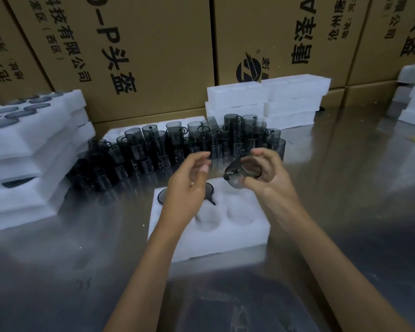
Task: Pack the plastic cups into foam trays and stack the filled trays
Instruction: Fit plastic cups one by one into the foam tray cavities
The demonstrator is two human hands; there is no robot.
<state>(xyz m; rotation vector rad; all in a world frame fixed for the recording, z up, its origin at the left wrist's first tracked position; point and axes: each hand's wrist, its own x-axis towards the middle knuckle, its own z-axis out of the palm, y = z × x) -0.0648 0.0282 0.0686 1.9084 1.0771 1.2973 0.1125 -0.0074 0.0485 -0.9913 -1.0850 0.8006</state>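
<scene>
The small smoke-grey transparent plastic cup with a handle point(240, 173) is tilted in the air over the far right corner of the white foam tray with round pockets point(209, 238), pinched at rim and base by the curled fingers of the right hand point(264, 171). It looks light, stiff and smooth-walled, likely slippery and easy to scuff, so a hold across the rim and base, or by the handle, seems safest. The left hand point(189, 183) hovers just beside it, fingers loosely spread and holding nothing, partly covering one grey cup already seated in the tray's far left pocket point(162, 196); the other pockets look unfilled. Beyond, on the shiny metal worktop point(345, 188), a crowded cluster of stacked grey cups point(177, 147) stands near. Filled foam trays are stacked at left point(29, 149), empty ones far right point(268, 101), brown printed cartons point(153, 56) behind.
</scene>
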